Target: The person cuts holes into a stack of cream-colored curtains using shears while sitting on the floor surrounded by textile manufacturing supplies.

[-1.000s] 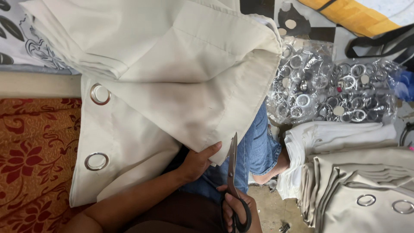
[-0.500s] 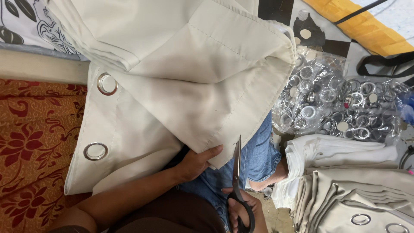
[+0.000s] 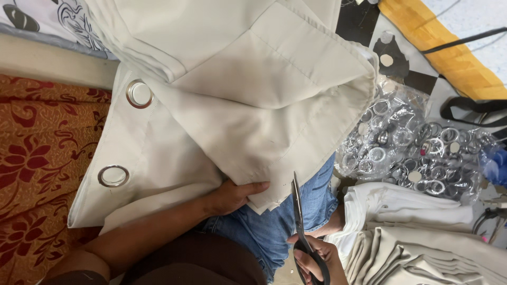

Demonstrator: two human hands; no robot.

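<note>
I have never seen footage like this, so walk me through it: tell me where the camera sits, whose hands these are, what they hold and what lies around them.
There is no machine here. One camera sits on a person's head and looks down at their own lap and hands. The left hand grips the folded edge of a cream curtain with metal eyelet rings. The right hand holds scissors, blades pointing up at the cloth's edge. To the right lie a clear bag of metal rings and a stack of folded cream cloth. A red floral fabric lies on the left.
</note>
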